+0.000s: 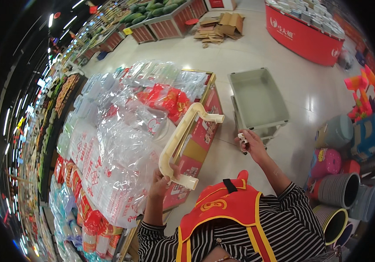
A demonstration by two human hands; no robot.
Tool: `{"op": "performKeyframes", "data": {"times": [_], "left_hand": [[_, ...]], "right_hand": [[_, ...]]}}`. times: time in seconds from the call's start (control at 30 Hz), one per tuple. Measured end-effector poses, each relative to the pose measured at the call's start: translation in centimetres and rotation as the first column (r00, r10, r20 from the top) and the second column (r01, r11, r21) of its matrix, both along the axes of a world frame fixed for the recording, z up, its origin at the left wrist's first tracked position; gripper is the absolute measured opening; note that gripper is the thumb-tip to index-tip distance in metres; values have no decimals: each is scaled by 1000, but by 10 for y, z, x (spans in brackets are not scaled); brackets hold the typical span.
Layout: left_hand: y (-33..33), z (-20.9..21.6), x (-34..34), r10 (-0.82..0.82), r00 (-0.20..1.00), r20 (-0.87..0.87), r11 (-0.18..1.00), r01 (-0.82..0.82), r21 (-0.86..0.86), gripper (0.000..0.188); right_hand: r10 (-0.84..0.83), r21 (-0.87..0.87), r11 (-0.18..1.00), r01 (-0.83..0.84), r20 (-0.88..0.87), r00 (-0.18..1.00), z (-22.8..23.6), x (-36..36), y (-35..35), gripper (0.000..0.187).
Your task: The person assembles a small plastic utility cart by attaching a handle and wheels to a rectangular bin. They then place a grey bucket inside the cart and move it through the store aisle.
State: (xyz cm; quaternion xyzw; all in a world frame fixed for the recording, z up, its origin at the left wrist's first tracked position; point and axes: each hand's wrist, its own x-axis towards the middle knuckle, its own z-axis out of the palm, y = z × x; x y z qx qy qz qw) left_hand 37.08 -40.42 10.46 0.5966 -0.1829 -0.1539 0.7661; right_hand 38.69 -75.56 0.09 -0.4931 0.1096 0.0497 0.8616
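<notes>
Left hand point(158, 183); cream handle point(179, 135) in grip

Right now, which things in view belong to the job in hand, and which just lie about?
Apparently the job's:
cream handle, in the left hand
small white piece, in the right hand
grey-green tub, possibly

Lying about:
cardboard
stacked buckets
melons

A black-and-white striped shirt point(292, 225) with 1 small round button point(218, 240) and 2 sleeves point(288, 196) stopping short of the wrists shows beneath a bright red fabric bib point(240, 205) piped in yellow. From here I see 2 yellow-edged red straps point(259, 242), a yellow emblem point(212, 204), a short black tab point(229, 185) and 2 bare hands point(253, 143).
</notes>
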Motion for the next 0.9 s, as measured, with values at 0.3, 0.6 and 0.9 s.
{"op": "performKeyframes", "data": {"times": [0.3,0.6,0.9], "left_hand": [[-3,12,9,-378,926,-17,924,378,59,39],[-5,23,14,-486,874,3,849,471,238,31],[-5,18,11,-485,874,-33,863,484,145,31]], "right_hand": [[68,-87,994,-63,63,996,19,10,-2,36],[90,60,994,-93,53,995,5,21,-14,32],[85,274,957,-96,55,995,10,20,-13,33]]}}
